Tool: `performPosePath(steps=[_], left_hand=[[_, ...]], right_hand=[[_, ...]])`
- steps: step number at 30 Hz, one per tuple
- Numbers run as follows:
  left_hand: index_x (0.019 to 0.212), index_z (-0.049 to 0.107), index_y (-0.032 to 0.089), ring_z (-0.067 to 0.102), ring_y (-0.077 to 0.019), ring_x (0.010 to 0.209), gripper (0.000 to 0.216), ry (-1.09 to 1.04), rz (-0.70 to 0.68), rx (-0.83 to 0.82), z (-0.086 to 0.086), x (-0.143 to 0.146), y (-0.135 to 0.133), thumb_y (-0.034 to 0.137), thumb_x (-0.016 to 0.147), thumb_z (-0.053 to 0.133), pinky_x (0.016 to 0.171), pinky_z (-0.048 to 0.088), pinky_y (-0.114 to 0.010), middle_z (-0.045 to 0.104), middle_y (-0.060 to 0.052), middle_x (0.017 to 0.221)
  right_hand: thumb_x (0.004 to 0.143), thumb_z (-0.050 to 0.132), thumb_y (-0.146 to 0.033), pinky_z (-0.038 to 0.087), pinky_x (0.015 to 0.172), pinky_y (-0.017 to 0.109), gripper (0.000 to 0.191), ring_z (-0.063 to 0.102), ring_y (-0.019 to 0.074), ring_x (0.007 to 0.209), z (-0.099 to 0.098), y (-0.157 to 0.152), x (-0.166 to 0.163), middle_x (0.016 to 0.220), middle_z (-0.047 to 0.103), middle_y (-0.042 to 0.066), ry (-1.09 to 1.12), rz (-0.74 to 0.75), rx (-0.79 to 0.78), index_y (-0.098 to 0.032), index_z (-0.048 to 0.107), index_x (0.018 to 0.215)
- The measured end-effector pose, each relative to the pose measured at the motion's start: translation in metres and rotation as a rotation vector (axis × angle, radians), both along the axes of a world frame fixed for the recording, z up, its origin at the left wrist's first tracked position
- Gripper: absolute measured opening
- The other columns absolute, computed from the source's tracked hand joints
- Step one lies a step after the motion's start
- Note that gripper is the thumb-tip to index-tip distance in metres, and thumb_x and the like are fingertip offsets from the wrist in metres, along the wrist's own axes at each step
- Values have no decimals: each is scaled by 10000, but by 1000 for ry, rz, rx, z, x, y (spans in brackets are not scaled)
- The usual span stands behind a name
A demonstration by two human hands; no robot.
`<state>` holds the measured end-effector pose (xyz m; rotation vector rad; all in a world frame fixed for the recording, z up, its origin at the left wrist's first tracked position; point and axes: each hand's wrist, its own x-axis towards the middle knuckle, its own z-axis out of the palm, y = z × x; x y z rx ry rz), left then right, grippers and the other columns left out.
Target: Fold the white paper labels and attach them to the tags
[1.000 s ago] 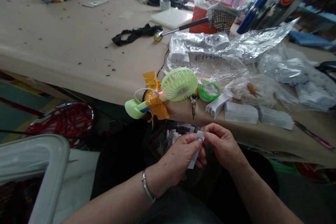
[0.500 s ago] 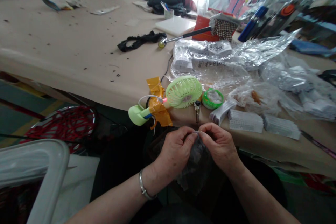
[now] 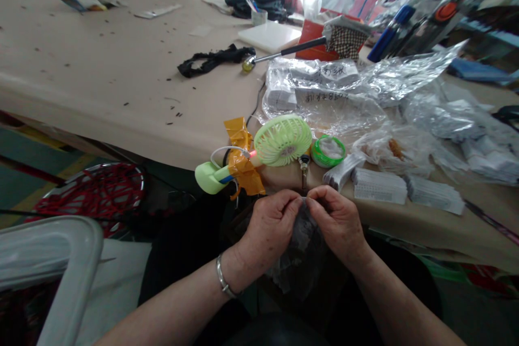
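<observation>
My left hand (image 3: 271, 230) and my right hand (image 3: 339, 224) meet fingertip to fingertip just off the table's front edge. Both are closed in a pinch, thumb against fingers. A pale sliver shows where the tips meet, too small to name. Below them is a crumpled, see-through plastic bag or sheet (image 3: 299, 257) over my lap; whether the fingers grip it I cannot tell. Close beyond the hands, a small screwdriver-like tool (image 3: 304, 170) points toward me at the edge. A green fan (image 3: 283, 140) is fixed to the edge with orange-brown tape (image 3: 245, 167).
Right of the fan lie a green-rimmed round tub (image 3: 328, 150), stacks of white printed labels (image 3: 379, 186) and clear plastic packs (image 3: 324, 97). A long-handled tool (image 3: 284, 51) rests farther back. At lower left are a white plastic chair (image 3: 87, 227) and a red-strapped round seat (image 3: 91, 194).
The view has shifted slightly, and both hands sit a little higher in the picture. Their fingertips remain pinched together at the same spot.
</observation>
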<state>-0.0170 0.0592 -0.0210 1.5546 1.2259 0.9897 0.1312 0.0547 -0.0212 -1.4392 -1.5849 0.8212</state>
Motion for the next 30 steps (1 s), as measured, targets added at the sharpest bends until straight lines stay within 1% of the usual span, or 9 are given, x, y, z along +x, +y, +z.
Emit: performPosePath(steps=[6,10,17,20,22,24,26,28,30], left_hand=[[789,669,167,557,-97,604,187,36,11,36,-3,1,3,218,867,507,587,404,-190,640,15,670],[790,675,161,556,-95,602,192,39,17,48,-5,1,5,219,869,509,588,406,-190,639,15,664],[758,672,164,560,-90,598,193,66,23,59,2,2,5,209,861,516,579,403,-180,637,21,652],[792,677,166,578,-97,613,197,60,-10,29,2,0,0,222,872,506,592,416,-181,653,15,675],[803,685,172,593,-106,621,206,69,-31,-2,-2,-2,-3,233,875,501,599,426,-187,668,9,685],[824,699,180,620,-124,657,205,80,-41,-25,-9,-4,-6,239,868,508,627,443,-199,696,-6,729],[935,707,189,656,-160,795,202,77,-28,-37,-17,-5,-7,242,849,533,727,465,-226,729,-34,887],[1020,697,194,655,-194,908,243,85,-13,-57,-25,-5,-8,249,831,554,813,462,-260,724,-56,999],[1013,701,200,653,-206,920,242,100,-14,-86,-31,-4,-9,255,826,557,828,457,-276,726,-60,993]], right_hand=[[823,547,-252,381,511,189,97,464,87,554,-2,0,0,631,523,-34,-22,-5,24,-187,572,755],[830,546,-247,391,525,188,97,479,87,568,-3,1,1,643,535,-35,-31,-3,30,-185,577,762],[843,550,-237,422,559,190,98,515,86,586,-5,2,0,649,553,-40,-11,-13,45,-188,577,763],[847,568,-242,463,588,200,61,572,101,618,-2,-7,5,688,607,-29,-43,27,59,-192,600,835],[849,581,-238,489,613,212,86,605,113,649,1,-14,14,738,642,-17,-124,52,128,-199,604,921],[849,586,-218,508,669,241,103,622,132,705,4,-19,27,792,655,4,-279,32,282,-203,605,949],[842,594,-202,510,790,309,122,624,177,836,4,-19,40,873,662,43,-481,-36,462,-197,620,962],[832,610,-210,462,924,407,208,584,245,1017,2,-16,51,1009,662,93,-680,-122,570,-180,627,1037],[828,622,-234,397,996,482,295,520,298,1143,-4,-13,56,1125,650,122,-829,-175,596,-163,615,1114]])
